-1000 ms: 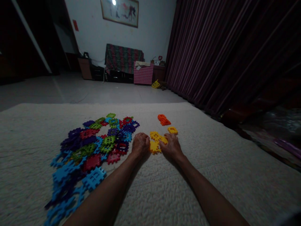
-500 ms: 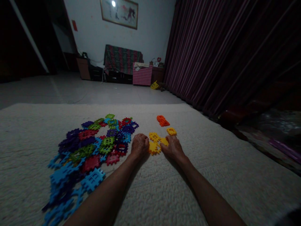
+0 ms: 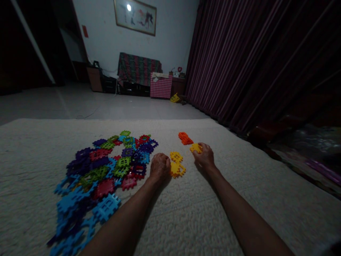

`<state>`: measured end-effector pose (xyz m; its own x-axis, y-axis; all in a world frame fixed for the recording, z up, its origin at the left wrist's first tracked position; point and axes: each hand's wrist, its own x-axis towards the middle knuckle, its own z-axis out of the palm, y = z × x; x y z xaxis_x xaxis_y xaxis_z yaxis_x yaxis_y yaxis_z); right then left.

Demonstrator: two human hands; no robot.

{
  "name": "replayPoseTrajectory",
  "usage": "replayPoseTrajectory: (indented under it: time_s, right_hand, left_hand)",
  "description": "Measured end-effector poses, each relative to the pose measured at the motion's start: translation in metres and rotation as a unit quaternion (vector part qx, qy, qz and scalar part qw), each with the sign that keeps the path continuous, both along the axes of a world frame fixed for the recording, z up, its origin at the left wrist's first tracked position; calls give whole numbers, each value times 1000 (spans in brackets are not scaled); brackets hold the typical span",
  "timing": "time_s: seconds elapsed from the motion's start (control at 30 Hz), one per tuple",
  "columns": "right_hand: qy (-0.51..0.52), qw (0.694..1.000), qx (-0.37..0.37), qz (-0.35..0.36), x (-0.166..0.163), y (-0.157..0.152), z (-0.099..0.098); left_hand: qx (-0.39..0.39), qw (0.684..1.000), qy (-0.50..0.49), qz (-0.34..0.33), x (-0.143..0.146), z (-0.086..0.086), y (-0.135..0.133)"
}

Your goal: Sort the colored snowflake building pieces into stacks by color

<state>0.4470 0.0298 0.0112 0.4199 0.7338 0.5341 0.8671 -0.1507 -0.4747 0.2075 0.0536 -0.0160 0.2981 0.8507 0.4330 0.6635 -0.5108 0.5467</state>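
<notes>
My left hand (image 3: pixel 160 166) rests curled on the cream rug (image 3: pixel 186 213), its fingers closed against the joined yellow plastic tiles (image 3: pixel 176 164). My right hand (image 3: pixel 204 156) reaches farther out and its fingers close on a single yellow tile (image 3: pixel 195 147). A small stack of orange tiles (image 3: pixel 185 138) lies just beyond that tile. To the left spreads a heap of interlocking tiles (image 3: pixel 106 167) in blue, purple, green and red.
A dark striped curtain (image 3: pixel 253 60) hangs along the right side. Beyond the rug is bare floor (image 3: pixel 106 103), then a covered cabinet (image 3: pixel 138 69) and a chequered box (image 3: pixel 160 85) against the far wall. Dim clutter (image 3: pixel 306 145) lies at the right.
My right hand has left the joined yellow tiles and moved forward to the single yellow tile. My left hand stays by the joined tiles.
</notes>
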Motion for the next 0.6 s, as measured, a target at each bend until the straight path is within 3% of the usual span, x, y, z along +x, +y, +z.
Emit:
replayPoseTrajectory:
  time_s: [0.23, 0.6]
  right_hand:
    - [15, 999, 38, -18, 9, 13, -19]
    - [2, 1000, 2, -27, 13, 15, -29]
  left_hand:
    - [-3, 1000, -14, -5, 1, -5, 2]
    - [4, 1000, -14, -7, 1, -6, 2]
